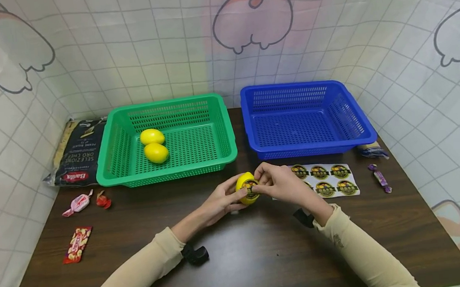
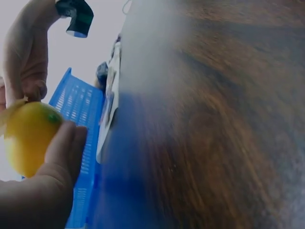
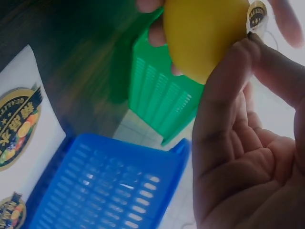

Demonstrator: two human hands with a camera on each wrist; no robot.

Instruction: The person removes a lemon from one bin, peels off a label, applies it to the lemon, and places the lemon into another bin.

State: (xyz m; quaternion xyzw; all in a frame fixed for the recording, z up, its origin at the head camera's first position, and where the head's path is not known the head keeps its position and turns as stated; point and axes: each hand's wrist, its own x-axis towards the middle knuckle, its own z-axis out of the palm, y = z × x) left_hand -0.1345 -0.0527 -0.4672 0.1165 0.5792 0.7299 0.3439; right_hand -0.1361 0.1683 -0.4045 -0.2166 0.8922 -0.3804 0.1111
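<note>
A person holds a yellow lemon [image 1: 247, 188] in both hands, just above the dark tabletop [image 1: 240, 261]. The left hand [image 1: 220, 202] curls around the lemon from the left and grips it. The right hand [image 1: 280, 185] pinches a round sticker [image 1: 251, 186] against the front of the lemon with its fingertips [image 3: 250, 45]. The sticker is black and yellow with a picture on it. The lemon is in front of the gap between the two baskets, near the middle of the tabletop.

Just beside the right hand lies a white sheet of stickers [image 1: 326, 179] with more round stickers like this one. Behind the sheet stands a blue basket [image 1: 308, 145]. To the left of it stands a green basket [image 1: 167, 172] with two more lemons [image 1: 154, 144] inside, touching each other.

A dark bag of pasta [image 1: 76, 152] lies left of the green basket. Near the left edge are a pink wrapped candy [image 1: 78, 203], a small red candy [image 1: 103, 200] and a flat red snack packet [image 1: 77, 244]. On the right side lies a purple wrapped candy [image 1: 380, 178]. Both arms wear tan sleeves [image 1: 142, 269].
</note>
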